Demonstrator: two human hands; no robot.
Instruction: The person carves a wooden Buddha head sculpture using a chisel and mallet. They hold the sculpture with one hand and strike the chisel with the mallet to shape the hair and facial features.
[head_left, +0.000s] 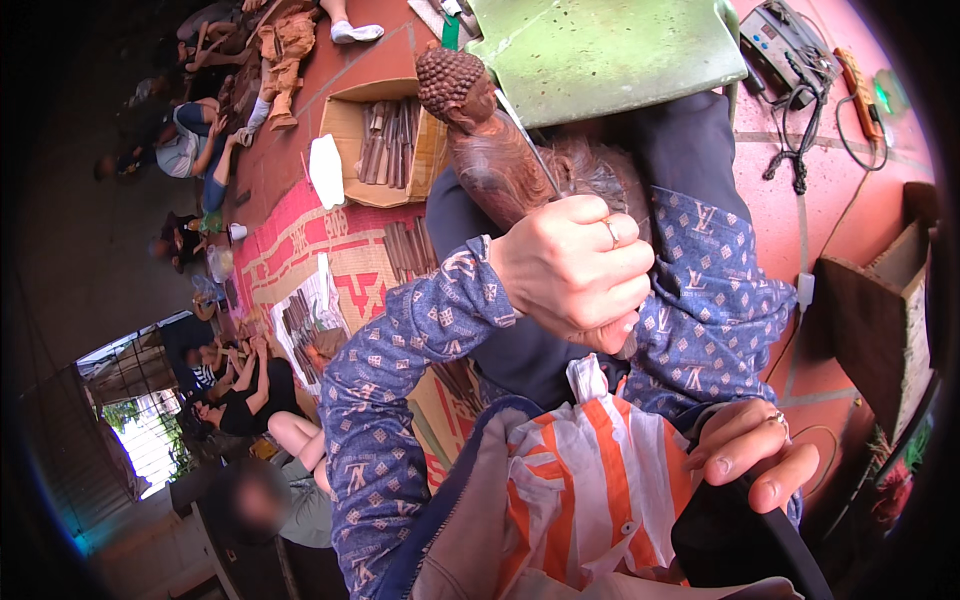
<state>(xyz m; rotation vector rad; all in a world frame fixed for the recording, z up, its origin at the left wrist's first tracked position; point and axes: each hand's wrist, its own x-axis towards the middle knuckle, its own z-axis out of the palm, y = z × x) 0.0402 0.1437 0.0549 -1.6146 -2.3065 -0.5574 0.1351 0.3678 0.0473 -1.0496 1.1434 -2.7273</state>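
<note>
My left hand (580, 270) is a fist wrapped round a carving chisel, whose handle is hidden. The thin metal blade (530, 145) sticks out past the knuckles, along the front of a carved dark wooden figure (492, 165) with knobbed hair. The figure lies tilted across my lap, its lower part partly behind my fist. At the lower right, close to my body, my right hand (750, 455) bends its fingers over the edge of a smooth black object (740, 540). I cannot make out what kind of object this is.
A cardboard box (345, 115) of chisels stands left of the figure, with more chisels (408, 248) on the cardboard below. A green plastic stool (610, 60) is ahead. To the right are a control box (790, 45), a power strip (862, 95) and a wooden box (880, 320). Several people sit leftward.
</note>
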